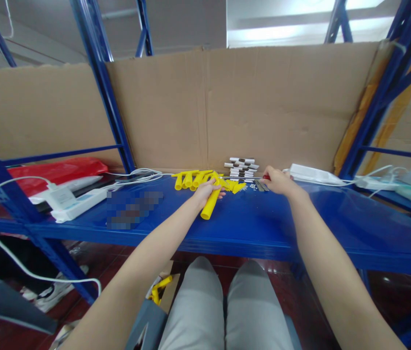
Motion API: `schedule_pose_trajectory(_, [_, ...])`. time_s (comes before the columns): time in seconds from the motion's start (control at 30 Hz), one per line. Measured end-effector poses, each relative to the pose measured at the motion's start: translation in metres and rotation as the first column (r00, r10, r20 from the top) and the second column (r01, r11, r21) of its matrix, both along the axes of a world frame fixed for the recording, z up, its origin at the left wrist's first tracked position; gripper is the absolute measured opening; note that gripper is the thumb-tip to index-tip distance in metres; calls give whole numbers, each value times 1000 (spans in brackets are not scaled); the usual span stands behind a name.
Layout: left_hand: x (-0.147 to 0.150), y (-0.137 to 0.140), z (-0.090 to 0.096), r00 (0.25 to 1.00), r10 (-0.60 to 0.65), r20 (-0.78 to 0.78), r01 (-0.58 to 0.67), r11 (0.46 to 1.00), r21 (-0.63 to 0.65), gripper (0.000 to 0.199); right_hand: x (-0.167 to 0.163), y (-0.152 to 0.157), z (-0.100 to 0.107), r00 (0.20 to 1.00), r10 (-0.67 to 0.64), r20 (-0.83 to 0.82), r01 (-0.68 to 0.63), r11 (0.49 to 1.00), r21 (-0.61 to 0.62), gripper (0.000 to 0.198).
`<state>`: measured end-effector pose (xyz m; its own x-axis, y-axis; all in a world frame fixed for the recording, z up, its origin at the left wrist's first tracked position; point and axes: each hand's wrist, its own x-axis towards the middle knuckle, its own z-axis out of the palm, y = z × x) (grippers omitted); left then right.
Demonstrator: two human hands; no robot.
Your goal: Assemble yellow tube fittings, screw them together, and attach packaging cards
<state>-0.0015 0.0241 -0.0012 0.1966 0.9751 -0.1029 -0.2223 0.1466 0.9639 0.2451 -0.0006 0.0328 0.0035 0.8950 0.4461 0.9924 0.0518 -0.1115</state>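
My left hand (205,192) is closed around a yellow plastic tube part (210,206), whose open round end points down towards me. My right hand (278,181) grips the red handle of a screwdriver (266,178); its thin shaft seems to reach left towards the yellow part, though the tip is hard to make out. Behind my left hand lies a row of similar yellow tube parts (188,181). Smaller yellow pieces (235,186) are scattered between my hands. Tiny metal bits (252,186) lie beside my right hand.
White and dark rolled pieces (242,167) are stacked by the cardboard wall (249,107). Power strips (81,201) and a white box (315,174) with cables lie on the blue shelf (256,223). Below, a box (171,287) holds yellow parts. Blue posts (103,87) flank the shelf.
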Motion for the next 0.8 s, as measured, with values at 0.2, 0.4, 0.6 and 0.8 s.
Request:
schedule_pose_trajectory(0.2, [0, 2, -2, 1000, -24, -2, 24, 1000, 1, 72, 4, 5, -3, 1000, 11, 17, -11, 1000, 16, 9])
schedule_pose_trajectory(0.4, [1, 2, -4, 1000, -24, -19, 23, 1000, -6, 72, 5, 6, -4, 1000, 4, 30, -5, 1000, 20, 7])
schedule_pose_trajectory(0.6, [1, 1, -3, 999, -16, -36, 16, 1000, -7, 72, 1, 1, -1, 999, -43, 18, 43, 998, -38, 7])
schedule_pose_trajectory(0.8, [2, -2, -1, 1000, -27, -5, 27, 999, -23, 70, 3, 3, -2, 999, -23, 33, 24, 999, -25, 7])
